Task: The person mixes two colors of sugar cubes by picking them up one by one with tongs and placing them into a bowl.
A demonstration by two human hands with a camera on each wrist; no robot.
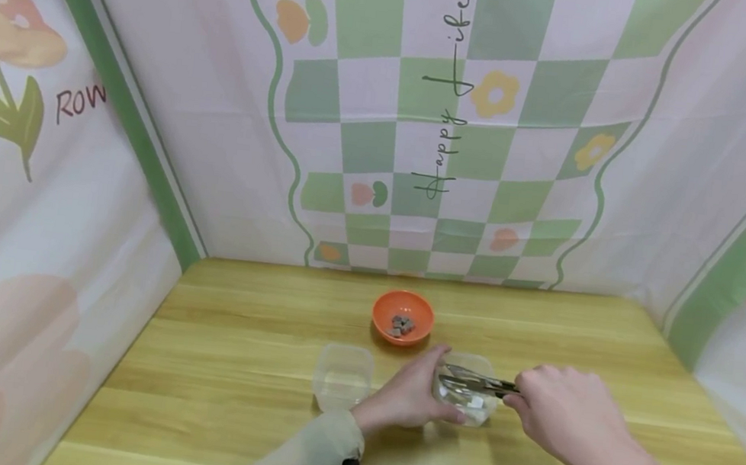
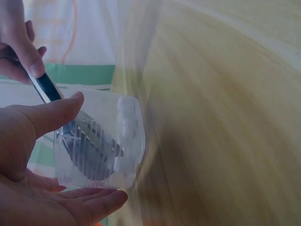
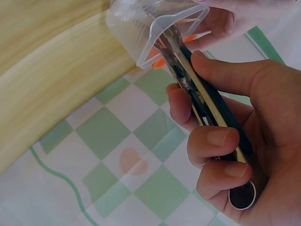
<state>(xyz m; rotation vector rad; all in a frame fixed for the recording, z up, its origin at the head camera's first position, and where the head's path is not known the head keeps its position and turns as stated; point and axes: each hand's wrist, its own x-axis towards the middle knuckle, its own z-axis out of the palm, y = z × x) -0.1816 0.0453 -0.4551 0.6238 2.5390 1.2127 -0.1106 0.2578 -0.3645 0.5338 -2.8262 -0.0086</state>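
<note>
Metal tongs [image 1: 476,383] are gripped by the right hand [image 1: 567,412], their heads inside a clear container [image 1: 484,412] clasped by the left hand [image 1: 413,394]; far left of it, grey cubes [image 1: 401,325] are held in an orange bowl [image 1: 405,304].

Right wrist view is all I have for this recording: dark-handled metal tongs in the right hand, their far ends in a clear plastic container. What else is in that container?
Observer: The left wrist view shows small white pieces inside the clear plastic container.
Operator: Noted. What stands farther back on the pale wooden tabletop?
Observer: In the head view, a round orange bowl with small grey chunks in it.
Operator: And to the left of the left hand?
Observer: A second clear, squarish plastic container, standing on the tabletop.
</note>
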